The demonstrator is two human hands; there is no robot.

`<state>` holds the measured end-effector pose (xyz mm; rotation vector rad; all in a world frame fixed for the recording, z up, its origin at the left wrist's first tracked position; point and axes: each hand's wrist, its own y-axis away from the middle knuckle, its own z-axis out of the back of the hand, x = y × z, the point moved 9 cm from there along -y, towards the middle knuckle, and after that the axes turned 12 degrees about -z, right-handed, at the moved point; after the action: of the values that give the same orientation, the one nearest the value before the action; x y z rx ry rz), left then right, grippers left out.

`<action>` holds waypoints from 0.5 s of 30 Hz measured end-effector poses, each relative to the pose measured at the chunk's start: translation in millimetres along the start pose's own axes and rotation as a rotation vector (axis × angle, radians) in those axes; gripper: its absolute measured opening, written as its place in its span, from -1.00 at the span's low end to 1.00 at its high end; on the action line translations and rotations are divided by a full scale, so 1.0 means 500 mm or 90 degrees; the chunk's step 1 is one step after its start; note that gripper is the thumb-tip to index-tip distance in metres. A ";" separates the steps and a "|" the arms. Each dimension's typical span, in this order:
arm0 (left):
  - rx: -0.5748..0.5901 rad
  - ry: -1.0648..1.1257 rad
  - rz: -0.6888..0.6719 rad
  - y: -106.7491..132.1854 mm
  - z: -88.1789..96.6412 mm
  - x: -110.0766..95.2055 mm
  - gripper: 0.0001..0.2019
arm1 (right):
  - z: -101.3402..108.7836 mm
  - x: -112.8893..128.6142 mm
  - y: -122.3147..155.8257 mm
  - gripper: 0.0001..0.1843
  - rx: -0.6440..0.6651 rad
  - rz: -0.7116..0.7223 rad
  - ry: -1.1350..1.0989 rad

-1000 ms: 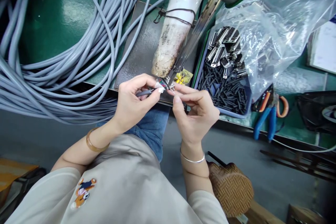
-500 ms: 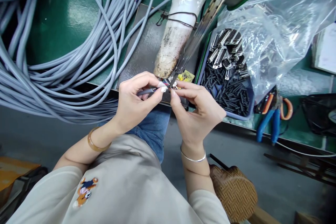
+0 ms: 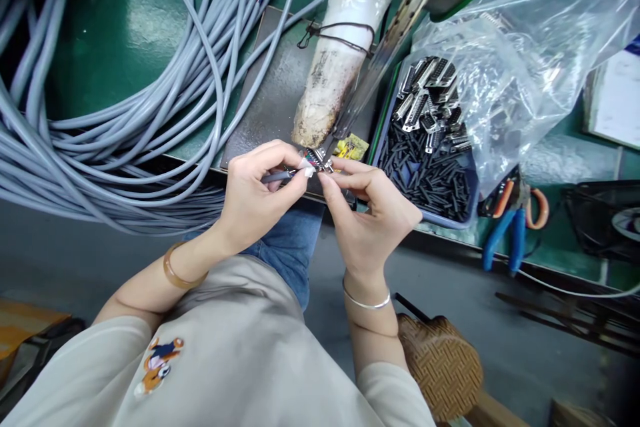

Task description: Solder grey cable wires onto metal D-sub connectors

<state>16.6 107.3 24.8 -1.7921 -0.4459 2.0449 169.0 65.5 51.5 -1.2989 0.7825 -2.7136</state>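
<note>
My left hand (image 3: 255,197) is closed in a pinch around the end of a grey cable (image 3: 277,177), whose thin coloured wires fan out past the fingertips. White wrapping shows at the thumb and forefinger. The wires run to a small metal connector (image 3: 325,161), which my right hand (image 3: 373,203) pinches from its other side. Right above the connector comes the dark tip of a soldering iron (image 3: 367,90), slanting down from the upper right. Whether the tip touches the connector, I cannot tell. A soot-stained white wrapped roll (image 3: 330,73) lies beside the iron.
Many grey cables (image 3: 165,107) with stripped ends spread across the left. A blue bin (image 3: 450,221) on the right holds metal connectors and black sleeves, partly under a clear plastic bag (image 3: 530,60). Blue-handled pliers (image 3: 515,233) lie at the table edge. A woven-pattern stool (image 3: 443,367) stands below.
My right hand has shifted slightly left, and more of the metal connector shows between the hands. The view has moved a little; both hands keep their pinch.
</note>
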 end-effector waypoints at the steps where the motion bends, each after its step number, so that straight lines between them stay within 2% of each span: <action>1: -0.004 0.001 -0.005 -0.001 0.001 -0.002 -0.91 | 0.001 0.003 -0.002 -0.87 -0.006 0.003 0.005; 7: -0.007 0.006 -0.034 -0.006 0.006 -0.013 -0.93 | 0.006 0.021 -0.010 -0.89 -0.019 0.041 0.016; 15: 0.044 -0.038 -0.002 -0.001 0.001 0.001 -0.91 | -0.002 0.011 0.002 -0.90 0.007 0.042 0.064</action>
<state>16.1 108.1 24.4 -1.6930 -0.3900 2.0913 164.5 64.0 54.3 -1.1198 0.8017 -2.7449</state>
